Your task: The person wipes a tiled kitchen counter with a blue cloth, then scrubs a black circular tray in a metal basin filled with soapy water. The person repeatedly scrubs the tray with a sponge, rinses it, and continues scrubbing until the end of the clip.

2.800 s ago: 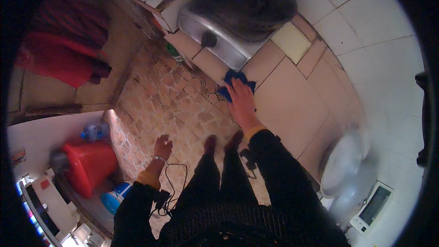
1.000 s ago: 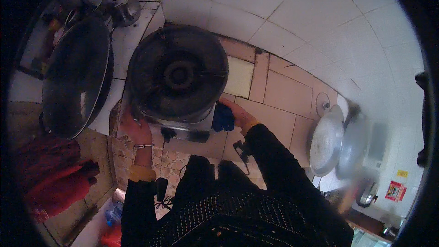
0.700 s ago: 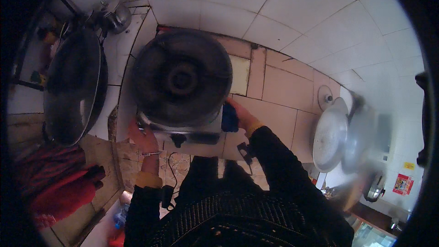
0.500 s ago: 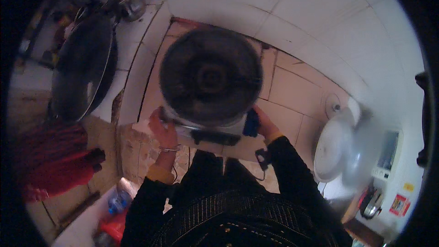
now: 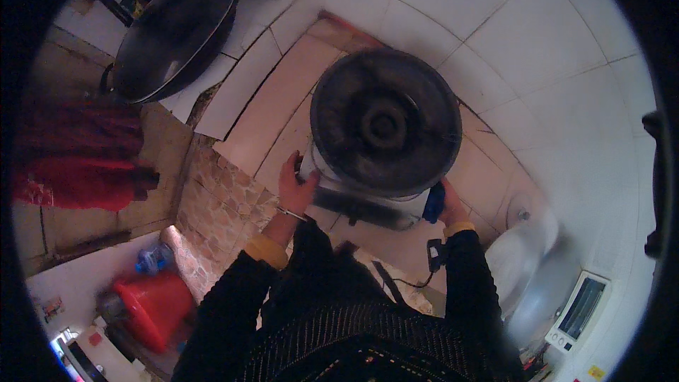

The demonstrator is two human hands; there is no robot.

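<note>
Head view, looking down along the person's dark-sleeved forearms. Both hands carry a round, drum-shaped metal appliance [image 5: 385, 127] with a dark circular top and a pale body, held in front of the torso above the tiled floor [image 5: 233, 201]. The left hand [image 5: 296, 185] is pressed against the lower left side of the pale body, fingers curled around its edge in a closed grasp. The right hand [image 5: 447, 205] grips the lower right side, with a blue cloth [image 5: 433, 201] caught between palm and appliance; its fingers are mostly hidden behind the cloth and body, so how far they wrap cannot be told. A dark cable [image 5: 403, 281] with a plug hangs below the right wrist.

Surroundings: a large dark wok [image 5: 177, 32] rests on the white-tiled counter [image 5: 247, 74] at upper left. White wall tiles [image 5: 537, 49] fill the upper right. A red bucket [image 5: 155, 305] and a blue-capped plastic bottle [image 5: 150, 258] stand on the floor at lower left, and red fabric [image 5: 74, 163] lies near the left edge. A small white oven-like appliance [image 5: 578, 310] sits at lower right, beside a pale round lid [image 5: 520, 255].
</note>
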